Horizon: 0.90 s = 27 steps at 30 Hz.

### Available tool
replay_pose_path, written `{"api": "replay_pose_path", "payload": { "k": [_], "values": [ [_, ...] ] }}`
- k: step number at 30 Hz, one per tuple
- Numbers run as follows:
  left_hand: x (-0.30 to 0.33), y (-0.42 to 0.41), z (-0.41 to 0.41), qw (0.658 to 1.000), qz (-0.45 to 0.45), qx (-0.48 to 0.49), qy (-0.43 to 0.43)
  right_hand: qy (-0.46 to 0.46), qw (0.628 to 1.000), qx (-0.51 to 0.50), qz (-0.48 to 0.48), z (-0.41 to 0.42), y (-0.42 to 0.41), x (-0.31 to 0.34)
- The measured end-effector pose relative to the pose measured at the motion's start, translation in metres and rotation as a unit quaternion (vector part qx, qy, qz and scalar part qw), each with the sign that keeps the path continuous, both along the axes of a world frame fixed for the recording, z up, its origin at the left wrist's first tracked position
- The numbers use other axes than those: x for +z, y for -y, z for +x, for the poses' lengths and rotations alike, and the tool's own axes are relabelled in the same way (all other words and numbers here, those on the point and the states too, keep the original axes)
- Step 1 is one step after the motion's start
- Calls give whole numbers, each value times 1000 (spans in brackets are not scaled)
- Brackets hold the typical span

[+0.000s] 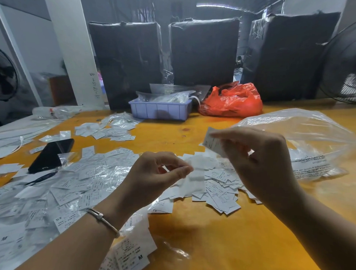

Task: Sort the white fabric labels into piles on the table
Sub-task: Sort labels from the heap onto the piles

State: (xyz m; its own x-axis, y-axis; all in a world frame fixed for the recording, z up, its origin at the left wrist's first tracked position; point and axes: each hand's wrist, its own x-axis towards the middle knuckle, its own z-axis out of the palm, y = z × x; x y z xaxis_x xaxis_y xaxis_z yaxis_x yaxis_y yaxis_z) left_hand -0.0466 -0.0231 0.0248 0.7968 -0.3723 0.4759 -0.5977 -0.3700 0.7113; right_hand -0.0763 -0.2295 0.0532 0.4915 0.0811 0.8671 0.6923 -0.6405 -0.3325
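1 label (213, 143) seemingly between right fingers (229, 136)

both raised: left hand (161, 172) pinching, right hand (259, 158) fingers curled, gripping.

White labels (221, 195), orange table (230, 237)

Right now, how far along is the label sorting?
Partly done. A separate pile of labels lies near the purple tray. In hand: the right hand holds a small stack of labels, the left hand pinches one label. Left: the loose heap beneath them, and labels mixed with plastic at left.
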Motion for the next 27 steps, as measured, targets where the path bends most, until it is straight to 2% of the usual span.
{"api": "replay_pose_path", "payload": {
  "k": [2, 5, 7, 11, 15, 17, 19, 22, 24, 27],
  "values": [
    [1, 0, -1, 1000, -6, -3, 1, -54, 998, 4, -19, 5, 2, 0],
    [2, 0, -3, 1000, -14, -12, -7, -172, 977, 61, -107, 9, 0, -3],
    [2, 0, -3, 1000, -14, -19, -19, -195, 966, 86, -146, 8, -1, -6],
    [2, 1, -4, 998, -14, -41, -38, -179, 973, 106, -101, 11, 1, -9],
    [1, 2, -4, 998, -6, -50, -37, -217, 966, 117, -82, 12, 0, -9],
    [0, 2, -3, 998, -14, -47, -36, -201, 973, 110, -32, 11, 1, -7],
    [1, 2, -3, 998, -17, -46, -30, -154, 983, 93, 42, 9, 4, -2],
    [2, 3, -4, 998, -22, -47, -28, -91, 985, 105, 100, 3, 8, 7],
    [2, 3, -5, 998, -22, -48, -25, -73, 983, 135, 101, -2, 8, 10],
    [2, 3, -5, 998, -22, -49, -25, -50, 988, 145, 20, -6, 4, 10]
  ]
}}
